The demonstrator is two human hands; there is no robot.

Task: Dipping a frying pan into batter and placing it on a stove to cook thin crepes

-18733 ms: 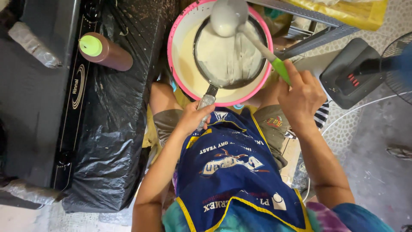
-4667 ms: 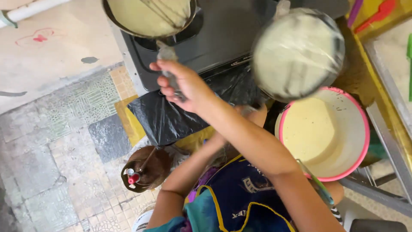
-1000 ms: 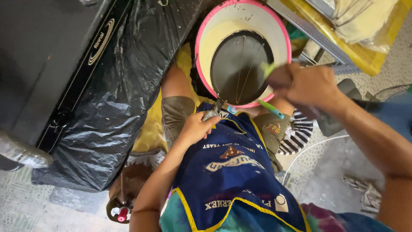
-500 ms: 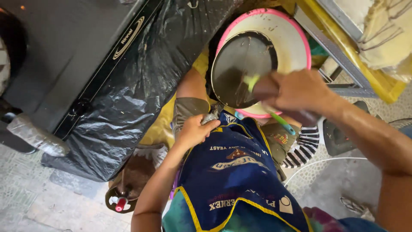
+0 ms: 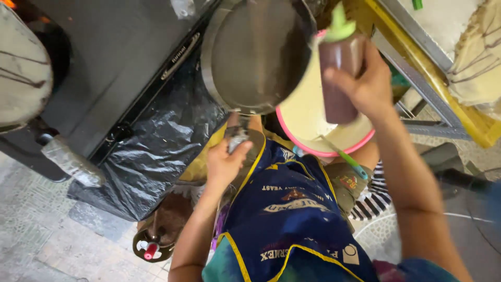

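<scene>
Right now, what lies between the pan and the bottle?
In the head view, only the bowl's pink rim shows between the pan and the bottle in the right hand.

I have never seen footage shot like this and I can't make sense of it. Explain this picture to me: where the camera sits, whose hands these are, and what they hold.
The camera is worn on the person's head and looks straight down, so you see their own body, a blue apron, from above. No machine is involved, only two bare hands.

The left hand grips the handle of a round dark pan, held up over a pink-rimmed basin of pale batter. The right hand holds a brown squeeze bottle with a green cap beside the pan.

A green-handled utensil rests at the basin's edge. To the left stands a dark stove, with black plastic sheeting draped below it, over a tiled floor.
</scene>
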